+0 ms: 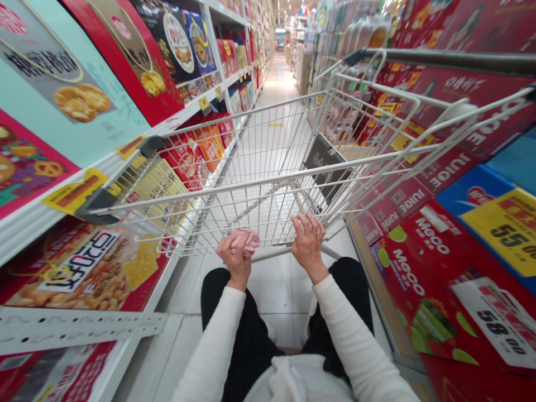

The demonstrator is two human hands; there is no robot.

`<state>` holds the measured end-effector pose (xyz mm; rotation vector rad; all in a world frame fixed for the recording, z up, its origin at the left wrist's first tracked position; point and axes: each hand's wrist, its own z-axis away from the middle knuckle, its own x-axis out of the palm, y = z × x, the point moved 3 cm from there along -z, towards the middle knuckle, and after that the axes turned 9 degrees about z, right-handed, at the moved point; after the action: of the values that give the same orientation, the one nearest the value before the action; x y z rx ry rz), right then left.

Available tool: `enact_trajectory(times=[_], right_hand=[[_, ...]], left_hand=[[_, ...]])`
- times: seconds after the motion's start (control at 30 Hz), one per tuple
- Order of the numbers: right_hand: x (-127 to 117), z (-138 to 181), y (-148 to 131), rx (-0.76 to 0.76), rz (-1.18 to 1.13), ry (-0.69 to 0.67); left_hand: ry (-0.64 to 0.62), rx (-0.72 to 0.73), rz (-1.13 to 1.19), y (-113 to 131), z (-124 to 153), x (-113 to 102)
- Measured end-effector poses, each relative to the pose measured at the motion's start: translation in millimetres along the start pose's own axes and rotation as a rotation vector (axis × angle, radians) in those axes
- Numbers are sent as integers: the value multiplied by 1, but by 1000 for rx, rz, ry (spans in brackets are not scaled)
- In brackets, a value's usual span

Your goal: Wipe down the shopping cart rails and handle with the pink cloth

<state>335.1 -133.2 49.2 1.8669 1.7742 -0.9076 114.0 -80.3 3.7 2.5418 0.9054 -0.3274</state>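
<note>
A metal wire shopping cart (268,185) stands sideways in front of me, across the aisle. My left hand (235,258) is closed around a bunched pink cloth (246,241) at the cart's lower near side. The cloth is against or just in front of the wires; the exact contact is hard to make out. My right hand (307,243) has its fingers bent over the lower wires of the same side, further right. A dark panel (327,167) with a printed symbol is fixed inside the cart's right end. The basket holds no goods that I can see.
Shelves (184,114) of boxed snacks and gift packs line the left side, close to the cart's corner. Stacked red drink cartons (422,268) with price signs (502,229) rise on the right. The tiled aisle (281,84) runs ahead between them.
</note>
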Motion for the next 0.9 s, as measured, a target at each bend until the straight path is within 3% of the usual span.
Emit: enact_trajectory(times=[0.07, 0.13, 0.27, 0.4, 0.53, 0.7, 0.9], right_hand=[[1, 1, 0, 7, -9, -11], [2, 3, -1, 12, -19, -23], [2, 5, -1, 19, -13, -20], [2, 6, 0, 12, -3, -10], [2, 7, -2, 24, 10, 18], [-1, 10, -3, 17, 15, 16], [-12, 3, -1, 7, -39, 56]], left_hand=[[108, 14, 12, 2, -16, -3], [135, 25, 26, 3, -25, -1], [32, 41, 46, 5, -11, 9], [-6, -55, 38, 8, 2, 10], [96, -82, 125, 24, -14, 14], [-3, 47, 123, 50, -26, 24], [289, -91, 20, 50, -65, -4]])
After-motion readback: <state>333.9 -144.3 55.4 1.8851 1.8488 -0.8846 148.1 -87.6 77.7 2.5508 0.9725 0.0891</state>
